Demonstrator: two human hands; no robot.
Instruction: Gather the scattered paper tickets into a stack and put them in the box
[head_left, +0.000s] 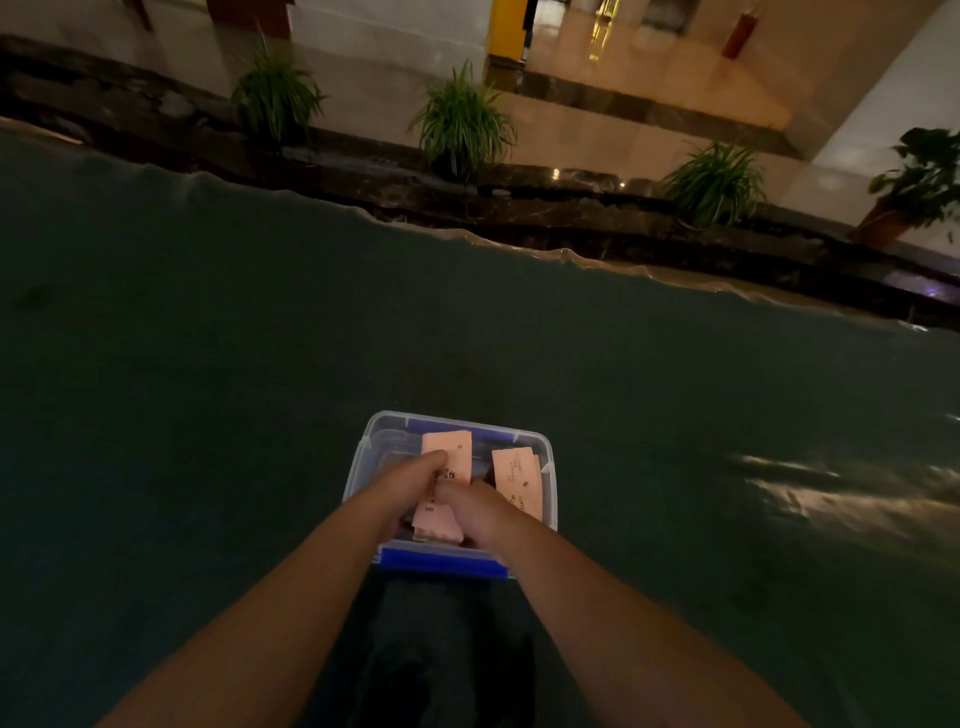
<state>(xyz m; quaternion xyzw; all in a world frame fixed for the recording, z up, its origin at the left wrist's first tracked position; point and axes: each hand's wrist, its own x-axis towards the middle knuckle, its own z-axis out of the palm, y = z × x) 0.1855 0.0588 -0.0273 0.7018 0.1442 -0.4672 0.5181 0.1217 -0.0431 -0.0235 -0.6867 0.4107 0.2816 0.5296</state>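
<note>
A clear plastic box (363, 457) with blue clasps stands on a dark green cloth, low in the middle of the head view. Pink paper tickets lie inside it: one stack (452, 454) on the left side and another stack (517, 475) on the right side. My left hand (410, 486) and my right hand (475, 512) are both inside the box, fingers closed on the left stack of tickets, which shows again below my hands. The box bottom under my hands is hidden.
The green cloth (208, 389) covers a wide table and ends at a wrinkled far edge. Beyond it runs a dark stone ledge with several potted plants (462, 124). A glare patch (831, 488) lies on the cloth at the right.
</note>
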